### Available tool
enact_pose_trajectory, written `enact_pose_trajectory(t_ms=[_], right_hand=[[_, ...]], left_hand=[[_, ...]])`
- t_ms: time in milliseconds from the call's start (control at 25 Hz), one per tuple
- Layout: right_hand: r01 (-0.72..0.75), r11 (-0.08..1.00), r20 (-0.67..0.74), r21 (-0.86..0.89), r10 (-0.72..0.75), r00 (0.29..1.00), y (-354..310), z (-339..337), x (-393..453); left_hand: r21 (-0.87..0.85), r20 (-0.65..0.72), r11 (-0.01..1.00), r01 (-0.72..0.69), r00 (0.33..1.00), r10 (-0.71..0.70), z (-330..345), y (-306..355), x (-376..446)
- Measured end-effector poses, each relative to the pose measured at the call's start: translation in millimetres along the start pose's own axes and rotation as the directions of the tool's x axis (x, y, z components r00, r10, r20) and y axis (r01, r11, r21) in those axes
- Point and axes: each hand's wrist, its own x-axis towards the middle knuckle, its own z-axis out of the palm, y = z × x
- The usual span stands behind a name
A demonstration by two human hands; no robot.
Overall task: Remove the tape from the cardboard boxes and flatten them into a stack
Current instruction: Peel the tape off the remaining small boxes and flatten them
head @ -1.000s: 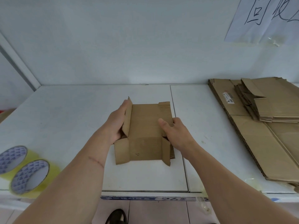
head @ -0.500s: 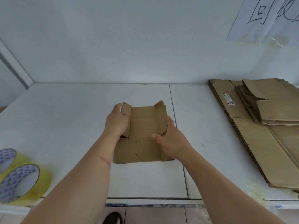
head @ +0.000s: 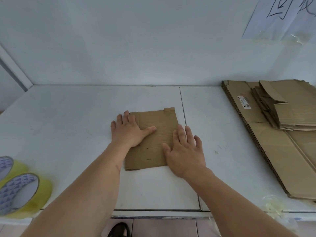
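Observation:
A small brown cardboard box [head: 154, 132] lies folded flat on the white table [head: 68, 127], in the middle. My left hand [head: 128, 130] presses flat on its left side, fingers straight, thumb across the cardboard. My right hand [head: 184, 151] presses flat on its right side near the front corner, fingers spread. A stack of flattened cardboard boxes [head: 280, 127] lies at the right of the table.
Two rolls of yellow tape [head: 22, 190] sit at the front left edge. Crumpled clear tape [head: 273, 205] lies near the front right edge. A paper sign [head: 280, 16] hangs on the wall above the stack. A dark shoe [head: 119, 230] shows below the table edge.
Both hands let go of the upright side flaps and now press flat on the box. The flaps have folded down and the box lies flat on the table.

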Motion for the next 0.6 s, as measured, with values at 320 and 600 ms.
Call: enact_pose_trajectory(t_ms=[320, 600], right_hand=[[0.097, 0.994, 0.118, -0.041, -0.092, 0.989, -33.8, 12.6, -9.4], [-0.086, 0.996, 0.059, 0.028, 0.085, 0.995, -15.4, 0.1, -8.1]], left_hand=[[0.02, -0.081, 1.0, -0.017, 0.997, 0.019, 2.6, 10.1, 21.2], [0.059, -0.051, 0.979, -0.197, 0.978, 0.2, 4.2, -0.5, 28.2]])
